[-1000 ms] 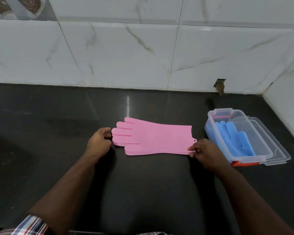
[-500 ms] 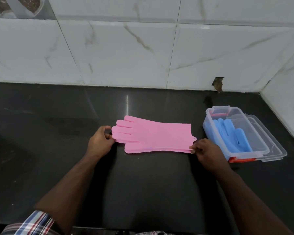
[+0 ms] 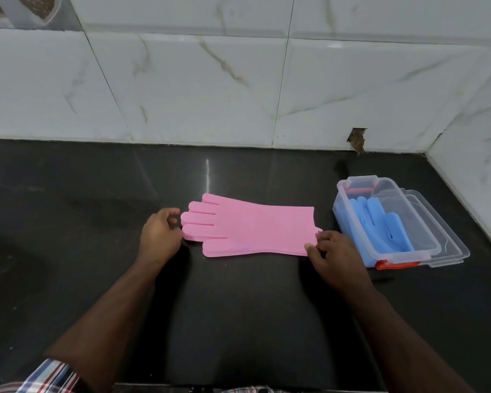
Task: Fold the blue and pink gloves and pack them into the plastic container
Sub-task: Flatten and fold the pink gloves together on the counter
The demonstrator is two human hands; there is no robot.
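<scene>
The pink gloves lie flat on the black counter, stacked one on the other, fingers pointing left and cuffs to the right. My left hand rests at the fingertips, thumb and fingers pinching them. My right hand pinches the near cuff corner. To the right stands the clear plastic container with the blue gloves lying folded inside it.
The container's clear lid lies under and beside it, with an orange clip at the front. The white marble-tiled wall runs along the back and right. The black counter stretches left and towards me.
The gloves and both hands have stayed almost in place; my left fingers have closed slightly on the fingertips and my right hand has shifted a little on the cuff corner.
</scene>
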